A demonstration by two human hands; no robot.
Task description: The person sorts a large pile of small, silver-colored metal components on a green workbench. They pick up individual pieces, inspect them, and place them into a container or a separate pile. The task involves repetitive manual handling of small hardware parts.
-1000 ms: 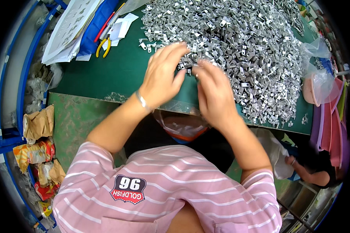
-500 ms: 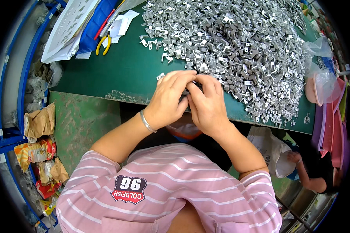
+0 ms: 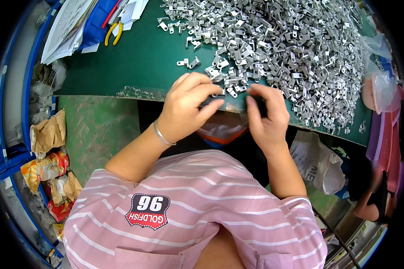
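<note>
My left hand is at the front edge of the green table, thumb and fingers closed on a small metal piece. Its dark body and a light end show between the fingertips; the rest is hidden. To the right, my right hand is apart from it, thumb and forefinger spread with nothing visible between them. Just beyond both hands lies a large heap of small bent silver metal brackets, each with a hole. A loose bracket rests on the table left of the heap.
Yellow-handled pliers, papers and a blue tray occupy the far left of the table. Below its edge hangs an orange-rimmed container. A white sack stands lower right, near another person's arm.
My hands were together at the table edge; now they are apart, the right one having moved right and opened. My view has shifted slightly, and the co-worker's hand has left the sack.
</note>
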